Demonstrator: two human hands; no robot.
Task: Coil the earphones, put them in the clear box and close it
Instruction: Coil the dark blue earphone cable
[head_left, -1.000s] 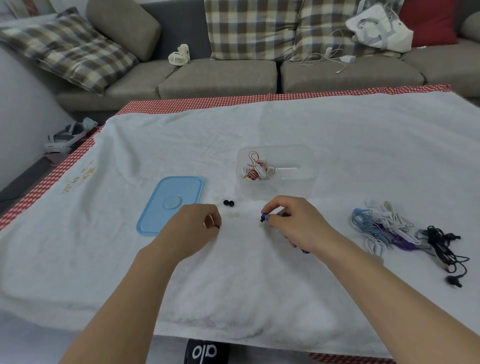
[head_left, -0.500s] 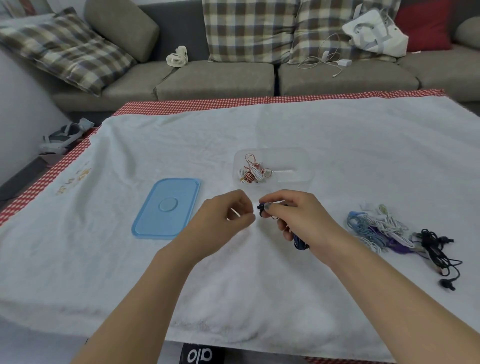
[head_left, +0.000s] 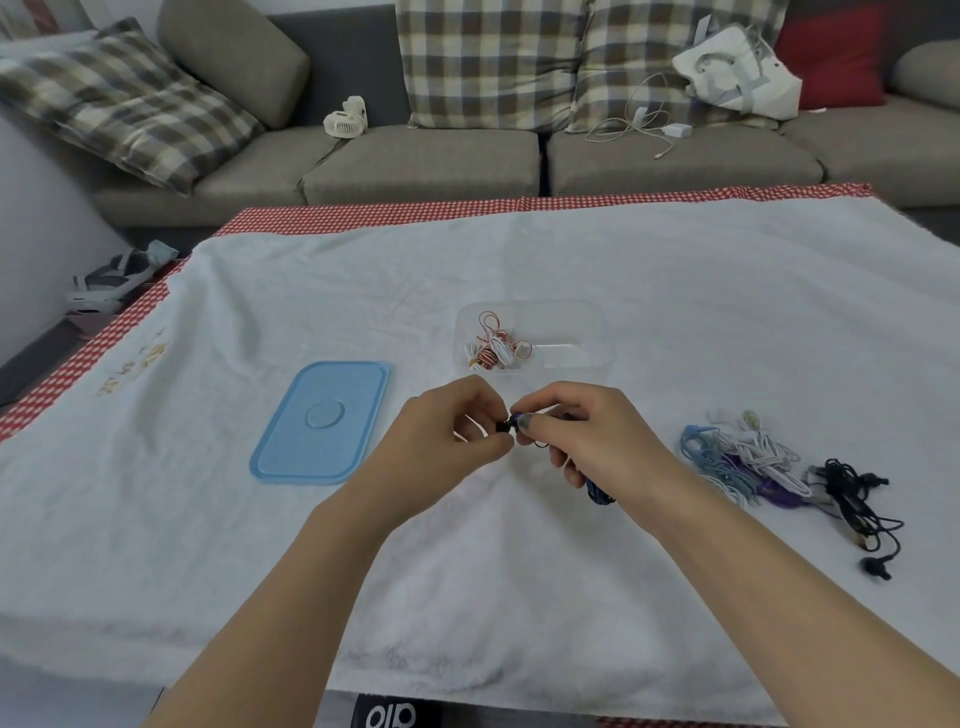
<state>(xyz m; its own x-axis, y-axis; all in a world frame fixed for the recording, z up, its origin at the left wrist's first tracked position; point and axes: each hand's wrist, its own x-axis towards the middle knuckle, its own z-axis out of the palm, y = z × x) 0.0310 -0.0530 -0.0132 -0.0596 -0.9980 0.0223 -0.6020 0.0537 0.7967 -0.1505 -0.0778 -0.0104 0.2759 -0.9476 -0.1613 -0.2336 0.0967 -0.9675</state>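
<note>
Holding red-white earphones (head_left: 493, 349), lidless clear box (head_left: 597, 358); both hands' grip pinching blue earphones (head_left: 597, 491).

Soft, even indoor light; faint shadows — wide-angle bending at edges.

Both hands meet just near of the clear box (head_left: 532, 338), the left hand (head_left: 447, 441) and right hand (head_left: 582, 441) nearly touching, so the straight way into its open top is short and unblocked. The blue lid (head_left: 322, 422) lies flat to the left, apart from the box. A tangle of earphones (head_left: 779, 467) crowds the counter's (head_left: 519, 597) right side. Broad bare white cloth (head_left: 519, 260) spreads far behind the box and near, under the forearms.
</note>
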